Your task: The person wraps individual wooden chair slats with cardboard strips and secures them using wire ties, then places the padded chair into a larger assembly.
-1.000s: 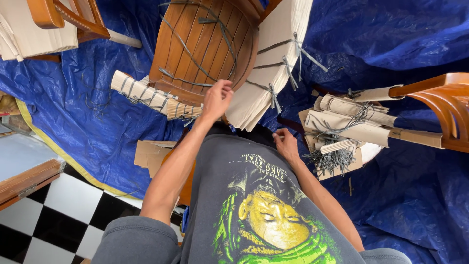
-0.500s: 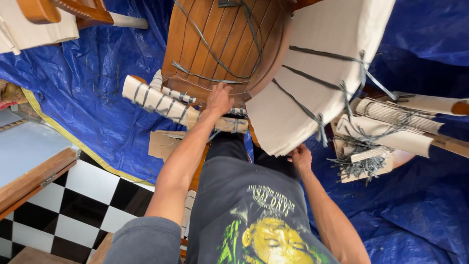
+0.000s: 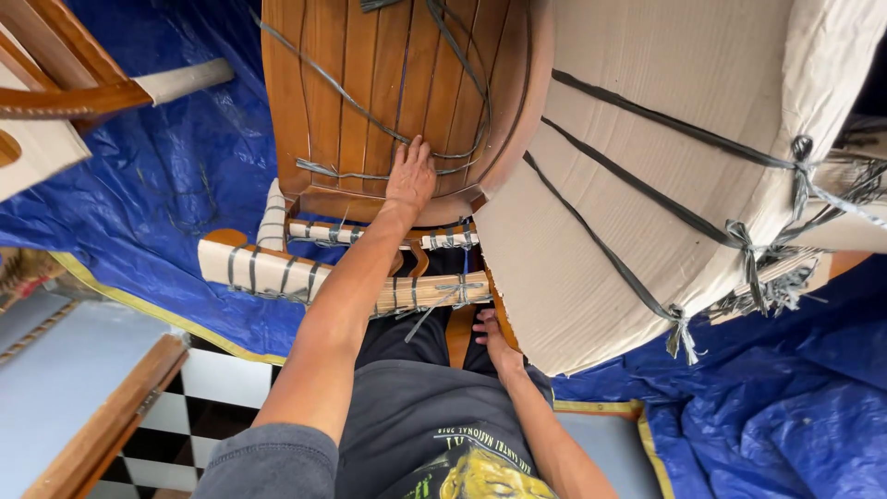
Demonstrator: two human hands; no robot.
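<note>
Wooden chair seat [image 3: 370,102] at upper centre now looms closer, left hand [image 3: 411,176] spread flat on it, while right hand [image 3: 494,334] grips the swung-over cardboard wrapping [image 3: 637,185].

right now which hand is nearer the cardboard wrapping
Right. The right hand touches the lower edge of the cardboard wrapping; the left hand lies flat on the wooden slatted seat, apart from it.
</note>
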